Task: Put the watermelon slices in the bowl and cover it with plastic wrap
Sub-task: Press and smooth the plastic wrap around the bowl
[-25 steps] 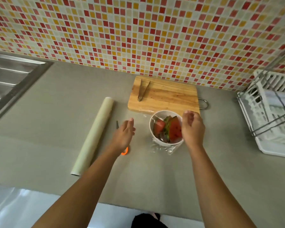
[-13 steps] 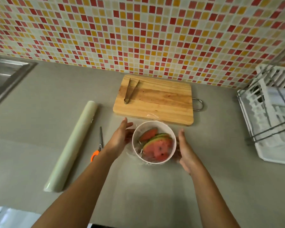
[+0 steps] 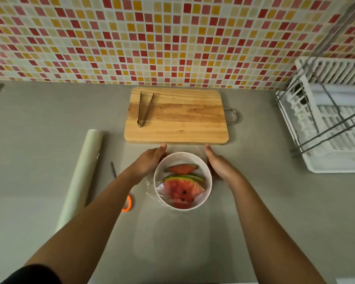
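Left hand point(image 3: 150, 163), right hand point(image 3: 220, 165): slid forward beside white round bowl point(image 3: 209, 177), fingers straight, pressing clear plastic wrap point(image 3: 152, 191) down; covering nearly complete.

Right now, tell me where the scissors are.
In the head view, the scissors lie on the counter left of the bowl, between it and the plastic wrap roll, partly hidden under the left forearm.

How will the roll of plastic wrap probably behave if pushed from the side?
The roll of plastic wrap is a long cylinder lying on the flat counter, so it would probably roll. It lies in a straight line, so it is likely stiff, and perhaps light.
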